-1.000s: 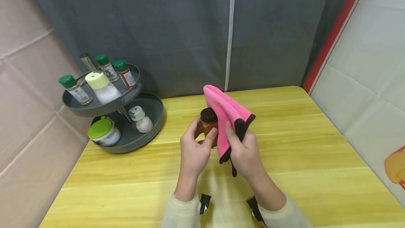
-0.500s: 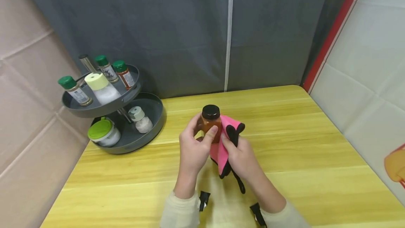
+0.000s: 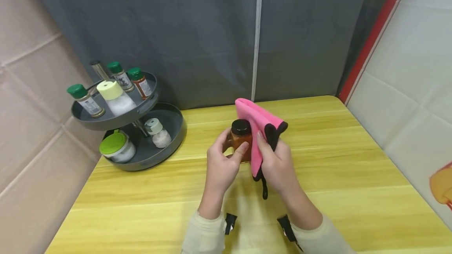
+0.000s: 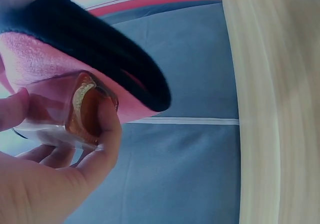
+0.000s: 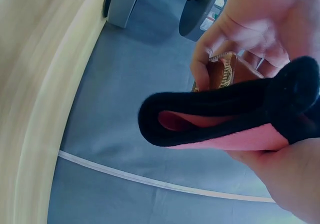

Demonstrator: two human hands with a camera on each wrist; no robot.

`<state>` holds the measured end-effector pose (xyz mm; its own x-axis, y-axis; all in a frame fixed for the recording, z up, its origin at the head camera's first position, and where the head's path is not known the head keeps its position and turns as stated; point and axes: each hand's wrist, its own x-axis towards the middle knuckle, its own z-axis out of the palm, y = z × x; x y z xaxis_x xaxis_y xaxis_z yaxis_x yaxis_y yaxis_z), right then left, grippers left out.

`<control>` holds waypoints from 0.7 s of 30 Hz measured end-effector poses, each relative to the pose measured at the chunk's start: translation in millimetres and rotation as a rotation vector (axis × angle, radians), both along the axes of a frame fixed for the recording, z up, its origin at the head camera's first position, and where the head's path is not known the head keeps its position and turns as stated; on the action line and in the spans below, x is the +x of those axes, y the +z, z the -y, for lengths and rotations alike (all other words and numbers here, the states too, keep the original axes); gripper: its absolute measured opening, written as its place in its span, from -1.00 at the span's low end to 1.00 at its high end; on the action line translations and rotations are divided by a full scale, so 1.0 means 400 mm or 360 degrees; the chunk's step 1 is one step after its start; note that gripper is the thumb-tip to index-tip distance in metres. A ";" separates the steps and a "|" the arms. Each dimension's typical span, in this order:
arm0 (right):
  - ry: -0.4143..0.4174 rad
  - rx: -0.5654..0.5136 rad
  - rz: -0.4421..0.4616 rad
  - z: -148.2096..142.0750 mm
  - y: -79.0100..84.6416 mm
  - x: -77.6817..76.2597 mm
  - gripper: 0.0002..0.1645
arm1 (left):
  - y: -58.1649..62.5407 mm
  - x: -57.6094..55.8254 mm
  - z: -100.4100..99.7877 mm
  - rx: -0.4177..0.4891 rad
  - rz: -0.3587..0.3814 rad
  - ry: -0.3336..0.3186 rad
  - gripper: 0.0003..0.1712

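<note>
My left hand grips a small clear jar with a black lid and reddish-brown contents, holding it upright above the table. In the left wrist view, the jar's base shows, with the thumb on one side and fingers curled round the other. A folded pink cloth with black edging and a hanging black loop is in my right hand, thumb on its near face. The cloth lies against the jar's right side. In the right wrist view, the folded cloth edge partly covers the jar.
A grey two-tier rack stands at the back left. Its upper tray carries several capped spice bottles; a green-lidded container and a small white-capped shaker sit below. A grey curtain hangs behind the wooden table.
The cloth slid down along the jar, then back up, and now stands above the lid again. Both hands have shifted slightly right with the jar still held.
</note>
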<state>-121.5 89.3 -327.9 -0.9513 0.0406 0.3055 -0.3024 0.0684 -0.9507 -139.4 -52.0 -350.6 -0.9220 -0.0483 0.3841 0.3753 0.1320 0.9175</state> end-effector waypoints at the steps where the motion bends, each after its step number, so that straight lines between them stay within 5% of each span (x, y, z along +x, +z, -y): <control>1: -0.0001 -0.0007 -0.0025 0.000 -0.001 0.000 -0.65 | -0.001 -0.001 -0.001 0.0005 -0.0003 -0.0002 -0.48; 8: 0.0068 0.0019 -0.0068 0.003 -0.021 0.000 -0.66 | 0.001 -0.001 -0.002 0.0050 -0.0018 0.0049 -0.50; 21: 0.0203 0.0287 0.0338 0.011 -0.045 -0.001 -0.57 | 0.006 0.001 0.020 0.0078 -0.0031 0.0108 -0.50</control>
